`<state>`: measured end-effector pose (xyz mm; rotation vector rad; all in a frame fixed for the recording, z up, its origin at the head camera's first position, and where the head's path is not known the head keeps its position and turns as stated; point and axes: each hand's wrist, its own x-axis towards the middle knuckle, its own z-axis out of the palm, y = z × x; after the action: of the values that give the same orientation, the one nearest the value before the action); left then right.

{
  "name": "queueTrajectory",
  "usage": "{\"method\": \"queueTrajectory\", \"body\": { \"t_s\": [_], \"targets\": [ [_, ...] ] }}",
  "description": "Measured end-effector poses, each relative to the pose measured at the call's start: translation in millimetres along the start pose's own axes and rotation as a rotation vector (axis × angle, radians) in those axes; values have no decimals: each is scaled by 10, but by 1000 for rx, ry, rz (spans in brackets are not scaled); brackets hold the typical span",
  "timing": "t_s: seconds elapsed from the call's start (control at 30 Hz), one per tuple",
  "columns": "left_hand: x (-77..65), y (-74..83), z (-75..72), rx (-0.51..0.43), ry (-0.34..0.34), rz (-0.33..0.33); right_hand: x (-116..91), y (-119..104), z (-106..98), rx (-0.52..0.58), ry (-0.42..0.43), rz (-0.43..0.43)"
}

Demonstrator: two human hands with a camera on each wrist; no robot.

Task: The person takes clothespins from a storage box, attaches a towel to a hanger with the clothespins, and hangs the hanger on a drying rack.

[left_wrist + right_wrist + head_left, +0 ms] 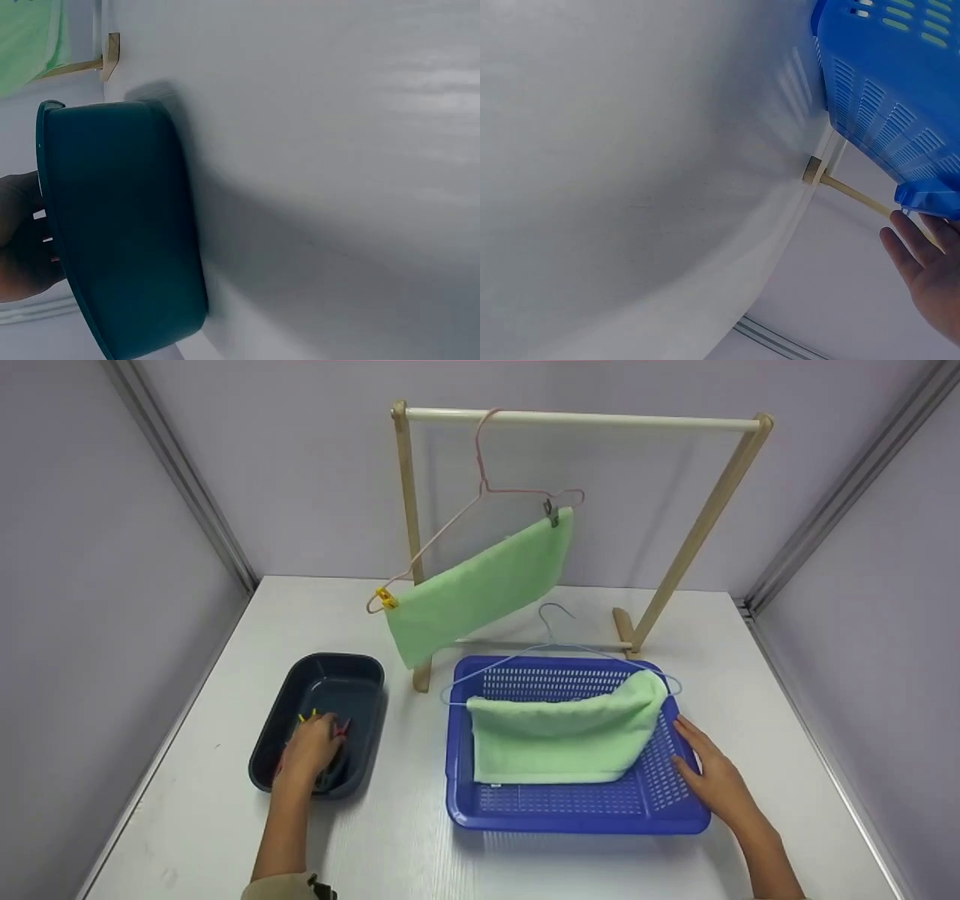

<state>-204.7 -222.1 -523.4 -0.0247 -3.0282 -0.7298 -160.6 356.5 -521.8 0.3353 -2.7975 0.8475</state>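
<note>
My left hand (311,746) reaches down into a dark blue-green tray (274,712), among small coloured clips (344,729). Its fingertips are hidden, so any hold on a clip cannot be made out. At the right rim of a blue perforated basket (577,823), my right hand (716,780) rests with fingers extended; in the right wrist view the fingers (904,255) look fairly straight beside the rim. A light green towel (551,742) lies across the basket, with a pale blue hanger (552,643) along its upper edge.
Behind stands a wooden rack with a white rail (622,418). A pink hanger (481,484) hangs from it, tilted, carrying another green towel (480,585) held by a yellow clip (386,598) and a dark clip (552,514). Grey-white walls enclose the white table (405,840).
</note>
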Motion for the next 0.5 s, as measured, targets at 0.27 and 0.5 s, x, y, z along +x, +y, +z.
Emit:
{"method": "queueTrajectory", "body": {
  "t_s": [0.27,0.5],
  "targets": [
    [131,38,33,29,-37,36,-1,10,18,32,-3,18],
    [216,31,90,62,-71,51,-7,8,15,32,-6,27]
  ]
}}
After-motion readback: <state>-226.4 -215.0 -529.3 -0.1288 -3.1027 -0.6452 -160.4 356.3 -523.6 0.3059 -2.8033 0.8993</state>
